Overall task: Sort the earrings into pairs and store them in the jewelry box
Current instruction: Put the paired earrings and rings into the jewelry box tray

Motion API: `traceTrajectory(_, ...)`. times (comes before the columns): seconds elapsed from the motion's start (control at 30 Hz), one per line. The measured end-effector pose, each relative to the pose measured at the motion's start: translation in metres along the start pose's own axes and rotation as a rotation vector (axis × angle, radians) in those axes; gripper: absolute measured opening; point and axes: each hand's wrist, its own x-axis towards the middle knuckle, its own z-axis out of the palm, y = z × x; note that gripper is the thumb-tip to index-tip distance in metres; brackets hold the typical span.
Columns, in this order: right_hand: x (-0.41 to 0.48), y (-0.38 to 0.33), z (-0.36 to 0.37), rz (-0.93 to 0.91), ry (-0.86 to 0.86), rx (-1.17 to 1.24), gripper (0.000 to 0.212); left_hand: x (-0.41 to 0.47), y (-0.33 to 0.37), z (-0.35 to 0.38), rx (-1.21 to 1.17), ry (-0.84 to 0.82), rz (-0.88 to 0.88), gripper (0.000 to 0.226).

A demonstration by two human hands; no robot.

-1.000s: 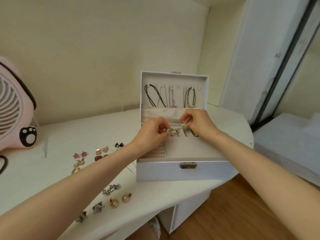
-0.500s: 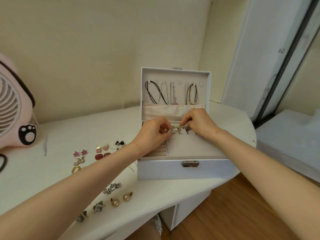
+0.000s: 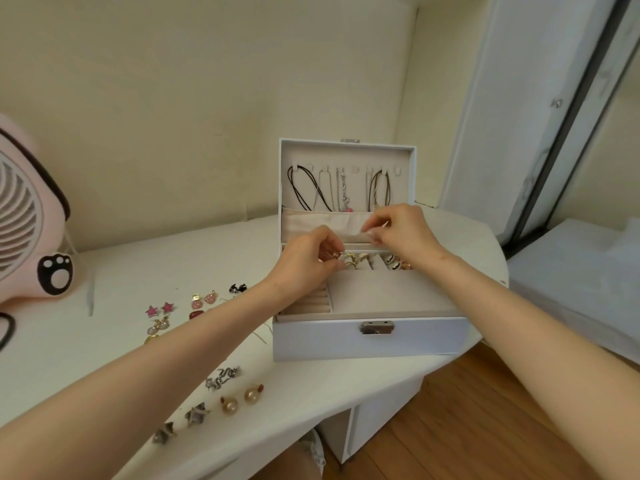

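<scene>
Since a moment ago, our right hand point(image 3: 403, 233) has risen from the back row toward the lid's fabric pocket point(image 3: 318, 225), fingertips drawn together; we cannot tell if they hold anything. Our left hand point(image 3: 304, 261) pinches a small gold earring point(image 3: 335, 255) over the jewelry box point(image 3: 367, 341), where a few stored earrings point(image 3: 354, 261) sit. Pink stars point(image 3: 160, 309), pearl studs point(image 3: 241, 399) and silver stars point(image 3: 197, 414) wait on the white desk point(image 3: 104, 358); we judge most sorting remains.

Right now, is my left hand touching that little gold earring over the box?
Touching. The head view shows the left hand pinching the gold earring, with no gap between them, above the open jewelry box.
</scene>
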Motion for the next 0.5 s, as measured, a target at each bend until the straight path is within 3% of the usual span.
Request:
traceTrajectory(0.1,-0.009,-0.017,-0.013,0.100,-0.171,0.374,0.012,0.004,0.006,0.004,-0.005,0.037,0.004,0.017)
traceTrajectory(0.2,-0.018,-0.024,-0.018,0.128,-0.351,0.422,0.021,0.006,0.012,0.010,-0.025,0.061,0.050,0.019)
traceTrajectory(0.4,-0.019,-0.014,-0.022,0.167,-0.369,0.542,0.020,0.007,0.020,0.012,-0.094,0.083,0.124,0.026)
traceTrajectory(0.5,-0.017,-0.010,-0.023,0.170,-0.312,0.468,0.021,0.009,0.019,0.015,-0.058,0.100,0.160,0.026)
